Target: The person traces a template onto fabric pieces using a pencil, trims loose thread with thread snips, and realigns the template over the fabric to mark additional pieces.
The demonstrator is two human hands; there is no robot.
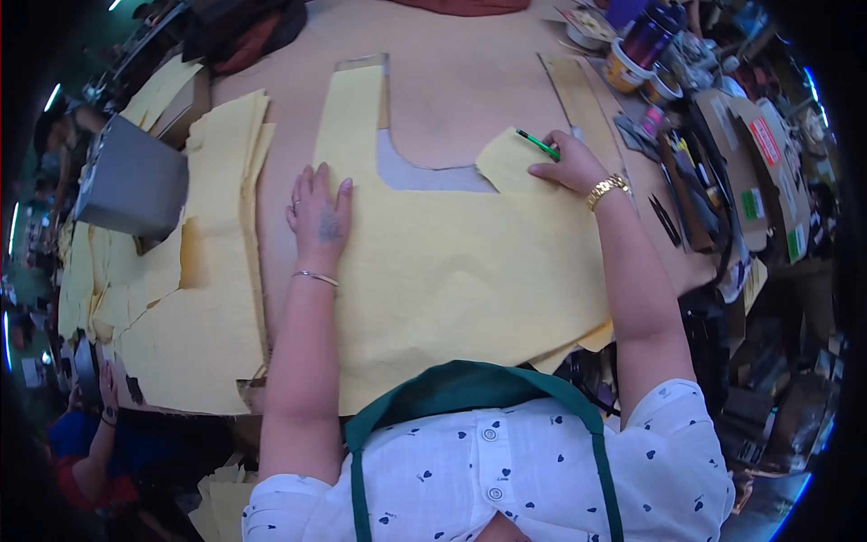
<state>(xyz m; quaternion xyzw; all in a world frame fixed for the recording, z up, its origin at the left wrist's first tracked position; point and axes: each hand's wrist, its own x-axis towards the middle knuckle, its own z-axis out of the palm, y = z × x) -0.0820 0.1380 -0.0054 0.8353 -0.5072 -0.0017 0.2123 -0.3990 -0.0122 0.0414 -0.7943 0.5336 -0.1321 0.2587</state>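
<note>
A large yellow sheet (470,271) lies on the table, with a strip reaching up at its left and a loose flap (515,163) folded near its upper right. Under it, a grey and tan pattern piece (415,172) shows between the two. My left hand (320,212) rests flat on the sheet's left edge, fingers spread, holding nothing. In my right hand (571,164) is a green pen (538,144), its dark end pointing up and left; the fingers are closed round it beside the flap.
Stacked yellow sheets (217,298) and a grey metal block (135,176) are at the left. Cups (628,65), tools and cardboard (741,172) crowd the right side. Dark red cloth (248,36) lies at the back left. A co-worker's arm (99,438) shows at lower left.
</note>
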